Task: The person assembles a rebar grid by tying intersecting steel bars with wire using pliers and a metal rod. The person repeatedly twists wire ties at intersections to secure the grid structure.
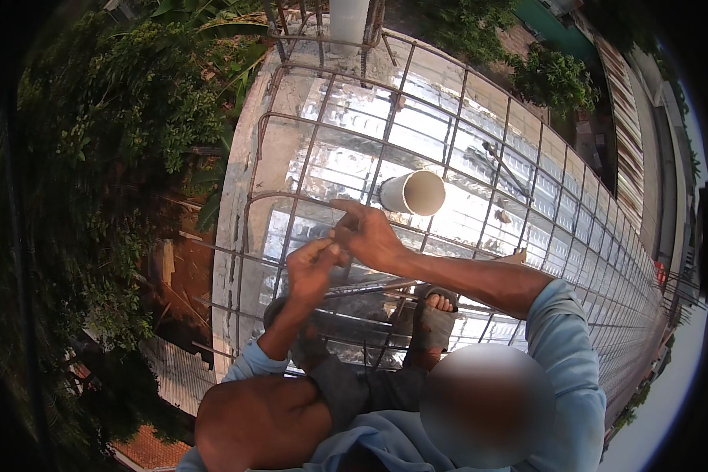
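2 hands (310,273) (372,237) over rusty rebar grid (385,141)

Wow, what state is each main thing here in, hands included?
Left hand: fingers curled.
Right hand: fingers bent, close to the left; anything pinched is too small to tell.
Rebar mesh: laid out in a grid, uncovered.
Short white pipe: standing up within the mesh, uncapped.
Tall white pipe: upright.
Metal sheeting: shiny, partly stained.
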### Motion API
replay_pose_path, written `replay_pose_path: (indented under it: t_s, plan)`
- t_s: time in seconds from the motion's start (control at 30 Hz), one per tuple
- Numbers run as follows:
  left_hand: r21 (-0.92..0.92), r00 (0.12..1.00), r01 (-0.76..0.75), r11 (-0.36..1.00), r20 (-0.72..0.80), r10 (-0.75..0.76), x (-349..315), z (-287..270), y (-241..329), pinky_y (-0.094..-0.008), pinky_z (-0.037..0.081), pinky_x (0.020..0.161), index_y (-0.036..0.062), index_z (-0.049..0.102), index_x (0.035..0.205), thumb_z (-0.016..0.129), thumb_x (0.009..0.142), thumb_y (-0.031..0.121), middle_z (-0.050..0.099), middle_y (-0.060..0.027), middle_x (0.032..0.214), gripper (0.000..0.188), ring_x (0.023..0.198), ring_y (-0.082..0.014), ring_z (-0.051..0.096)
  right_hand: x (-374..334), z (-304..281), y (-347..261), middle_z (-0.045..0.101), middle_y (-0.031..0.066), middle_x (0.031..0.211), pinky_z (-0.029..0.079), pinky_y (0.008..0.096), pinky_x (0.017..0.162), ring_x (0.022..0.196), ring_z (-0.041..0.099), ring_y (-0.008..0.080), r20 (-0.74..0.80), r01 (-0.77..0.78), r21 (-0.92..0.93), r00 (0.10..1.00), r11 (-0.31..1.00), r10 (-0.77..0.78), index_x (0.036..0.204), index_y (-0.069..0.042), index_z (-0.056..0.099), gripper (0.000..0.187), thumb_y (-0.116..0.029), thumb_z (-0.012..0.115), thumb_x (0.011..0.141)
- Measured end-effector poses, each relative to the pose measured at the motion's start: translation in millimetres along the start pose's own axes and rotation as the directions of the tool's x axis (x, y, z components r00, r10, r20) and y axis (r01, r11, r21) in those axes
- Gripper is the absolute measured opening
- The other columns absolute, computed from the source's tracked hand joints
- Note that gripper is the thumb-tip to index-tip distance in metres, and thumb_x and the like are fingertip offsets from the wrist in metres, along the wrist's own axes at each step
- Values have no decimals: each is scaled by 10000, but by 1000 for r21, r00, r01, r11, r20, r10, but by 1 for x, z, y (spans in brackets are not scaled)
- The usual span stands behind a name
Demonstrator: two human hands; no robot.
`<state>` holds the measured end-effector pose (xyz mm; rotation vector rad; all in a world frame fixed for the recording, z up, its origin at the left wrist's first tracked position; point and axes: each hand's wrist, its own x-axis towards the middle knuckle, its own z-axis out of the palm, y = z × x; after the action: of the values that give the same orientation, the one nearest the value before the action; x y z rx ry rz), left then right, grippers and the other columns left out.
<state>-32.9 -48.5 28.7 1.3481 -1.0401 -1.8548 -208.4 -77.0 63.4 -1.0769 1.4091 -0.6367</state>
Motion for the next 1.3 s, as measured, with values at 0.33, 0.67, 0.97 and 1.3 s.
replay_pose_path:
  t_s: [0.33, 0.67, 0.97, 1.3]
  plan:
    - [-561, 934, 356, 748, 233, -270, -1, 19, 11, -390, 473, 888, 35, 637, 1150, 628, 998, 266, 654, -46, 947, 276, 863, -183, 615, -8, -5, 11, 706, 256, 870, 541, 419, 715, 725, 700, 330, -94, 368, -152, 919, 917, -384, 1161, 49, 688, 351, -210, 610, 937]
    - [-318, 827, 518, 794, 425, -369, -11, 27, 20, -366, 536, 685, 106, 709, 985, 720, 917, 170, 668, -14, 908, 93, 764, -156, 624, -47, -58, 27, 716, 168, 763, 542, 328, 613, 654, 664, 201, 258, -121, 398, 966, 909, 16, 1133, 125, 678, 370, -149, 671, 884]
    - [400, 824, 344, 850, 304, -477, -35, 47, 16, -326, 535, 787, 2, 753, 994, 694, 873, 15, 746, -93, 951, 135, 869, -142, 671, -104, -60, 67, 705, 164, 724, 539, 405, 653, 650, 681, 343, 168, 277, 84, 943, 957, -287, 779, 11, 719, 342, -295, 657, 917]
    - [412, 883, -247, 877, 468, 29, -7, 119, 31, -296, 479, 809, 46, 747, 1020, 745, 885, 74, 628, -66, 1031, 138, 948, -156, 584, -109, -167, 65, 704, 234, 995, 537, 441, 827, 905, 661, 276, 409, -96, 113, 911, 989, 42, 1216, 56, 661, 657, -528, 665, 914]
